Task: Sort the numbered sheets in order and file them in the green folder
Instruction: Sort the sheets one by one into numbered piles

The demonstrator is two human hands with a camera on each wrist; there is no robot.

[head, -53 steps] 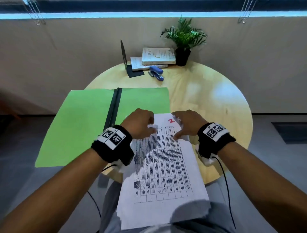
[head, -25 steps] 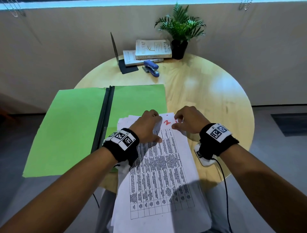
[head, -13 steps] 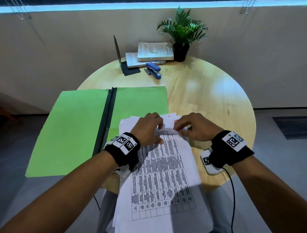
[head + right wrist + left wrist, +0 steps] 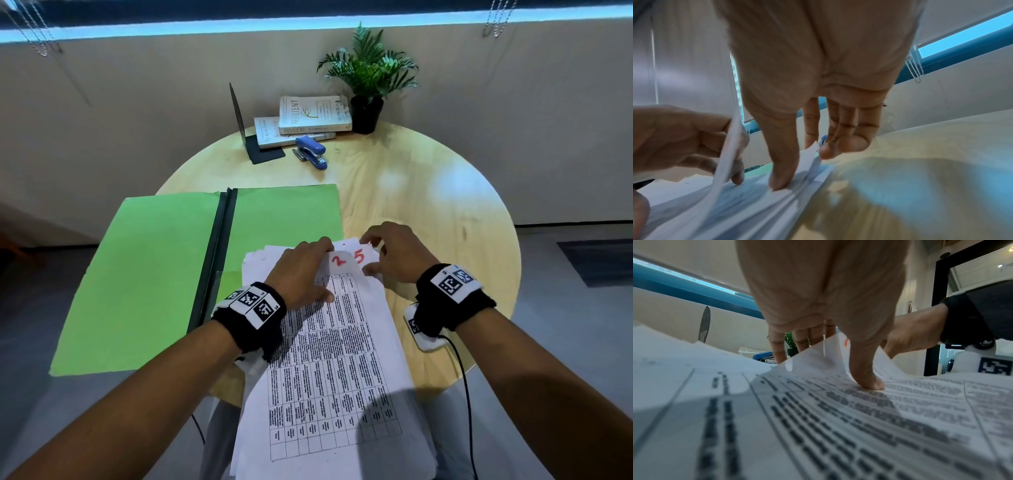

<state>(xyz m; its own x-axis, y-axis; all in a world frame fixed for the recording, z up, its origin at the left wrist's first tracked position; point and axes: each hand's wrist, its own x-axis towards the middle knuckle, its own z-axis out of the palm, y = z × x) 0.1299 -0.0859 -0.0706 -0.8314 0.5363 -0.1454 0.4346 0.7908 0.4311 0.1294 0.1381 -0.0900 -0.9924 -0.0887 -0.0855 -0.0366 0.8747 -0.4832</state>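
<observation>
A stack of printed sheets (image 4: pixel 337 359) lies on the round table and hangs over its near edge. The top sheet carries a red 2 (image 4: pixel 337 260); beside it a lower sheet shows a red 5 (image 4: pixel 358 257). My left hand (image 4: pixel 325 270) pinches the top sheet's far edge, thumb (image 4: pixel 865 378) pressed on the print, fingers behind the lifted paper. My right hand (image 4: pixel 375 255) pinches the far right corner of the lower sheets, thumb (image 4: pixel 781 178) on the stack (image 4: pixel 735 203). The green folder (image 4: pixel 144 274) lies open to the left, partly under the stack.
At the table's far side stand two books (image 4: pixel 313 114), a blue stapler (image 4: pixel 311 150), a black bookend (image 4: pixel 253 137) and a potted plant (image 4: pixel 368 78). Bare wood (image 4: pixel 428 205) shows to the right of the sheets. The folder's left half overhangs the table edge.
My left hand has lifted and drawn back the far edge of the sheet marked 2, uncovering a red 5 on a sheet below. My right hand has shifted onto the lower sheets' corner.
</observation>
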